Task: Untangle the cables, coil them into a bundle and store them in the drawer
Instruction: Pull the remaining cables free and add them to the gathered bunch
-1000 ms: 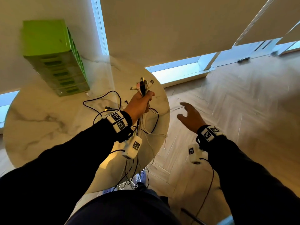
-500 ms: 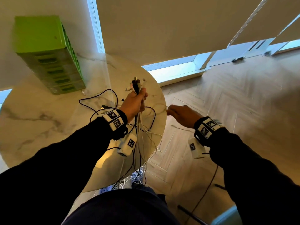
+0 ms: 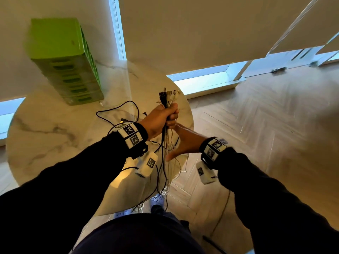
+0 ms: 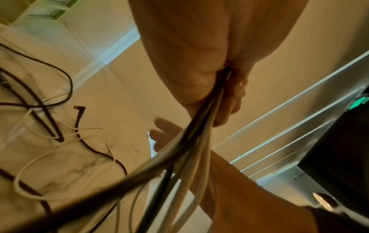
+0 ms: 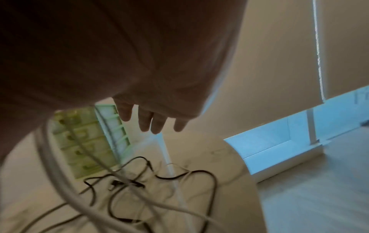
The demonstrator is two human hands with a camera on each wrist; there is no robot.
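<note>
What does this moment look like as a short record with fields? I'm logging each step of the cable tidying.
left hand: left hand grips a bunch of cables just below their plugs
right hand: right hand, fingers straight, against the hanging cables under the left hand
cable state: strands dangle past the table edge, uncoiled
loose cable: black cable lies looped on the table
drawers: green drawer unit at the table's far side; all visible drawers shut

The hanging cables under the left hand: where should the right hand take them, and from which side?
Take the cables just below the left hand, where its grip still keeps them packed as one strand; lower down they fan apart toward the floor. Come from the right, where the right hand is, open beside them, and probably curl the fingers round the whole strand.
</note>
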